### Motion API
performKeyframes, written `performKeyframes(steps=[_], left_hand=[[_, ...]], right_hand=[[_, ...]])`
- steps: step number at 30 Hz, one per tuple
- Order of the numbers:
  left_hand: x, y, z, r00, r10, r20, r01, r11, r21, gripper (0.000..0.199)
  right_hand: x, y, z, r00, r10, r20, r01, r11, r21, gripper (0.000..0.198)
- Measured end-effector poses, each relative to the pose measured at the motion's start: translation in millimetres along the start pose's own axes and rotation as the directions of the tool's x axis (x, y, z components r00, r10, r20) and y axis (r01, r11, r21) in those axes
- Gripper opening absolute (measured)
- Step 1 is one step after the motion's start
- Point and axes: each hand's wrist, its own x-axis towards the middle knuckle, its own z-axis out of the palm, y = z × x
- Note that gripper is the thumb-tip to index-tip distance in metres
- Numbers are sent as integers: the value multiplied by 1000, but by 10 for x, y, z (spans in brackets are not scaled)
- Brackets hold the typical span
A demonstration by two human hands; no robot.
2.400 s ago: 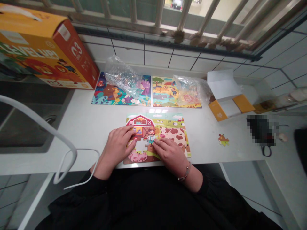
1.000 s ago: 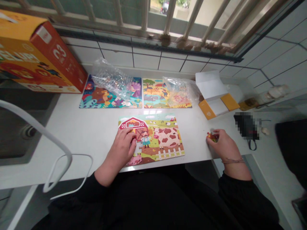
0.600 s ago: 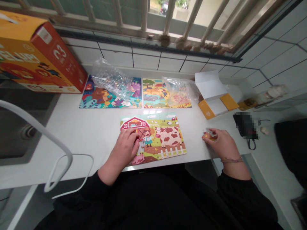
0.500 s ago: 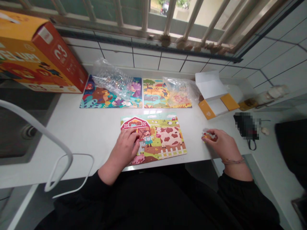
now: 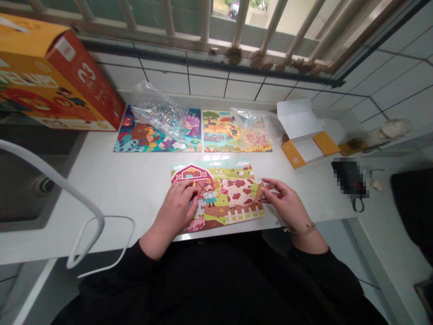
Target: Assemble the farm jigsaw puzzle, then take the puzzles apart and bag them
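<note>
On the white counter (image 5: 142,174), close to the person's front, lies the farm puzzle (image 5: 233,192), barn on the left, spotted cow on the right, and both hands are at it! The right hand (image 5: 282,198) has the piece (image 5: 259,191), pinched between thumb and forefinger, tilted, right there at the puzzle's right side, over the cow's rear end. Whether it touches the puzzle, I can't tell. And a bracelet (image 5: 300,231) circles that wrist.

Across to the left hand (image 5: 179,205): palm down, fingers loosely bent, laid over the barn's lower part. Is it gripping anything? Can't tell, the fingertips hide it. Just beside its thumb, a pale gap (image 5: 202,210) peeks out next to the farmer's legs.

Up behind, side by side, a blue puzzle (image 5: 145,143) and a yellow puzzle (image 5: 214,141), each with a crumpled clear bag on top. To their right, the small box (image 5: 293,154) stands with its flap up; to their left, the big box (image 5: 91,85), tall and orange, beside the sink (image 5: 27,185). A white cable (image 5: 99,216) loops in front, and window bars (image 5: 204,22) run along the top!
</note>
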Motion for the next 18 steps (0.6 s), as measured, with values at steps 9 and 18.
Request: performKeyframes(steps=[9, 18], left_hand=[[-19, -10, 10, 1000, -6, 0, 6, 1000, 5, 17], [-39, -55, -8, 1000, -2, -27, -1, 995, -105, 25]], right_hand=[[26, -211, 666, 949, -144, 281, 153, 988, -12, 44], [156, -235, 934, 899, -245, 364, 352, 898, -265, 22]])
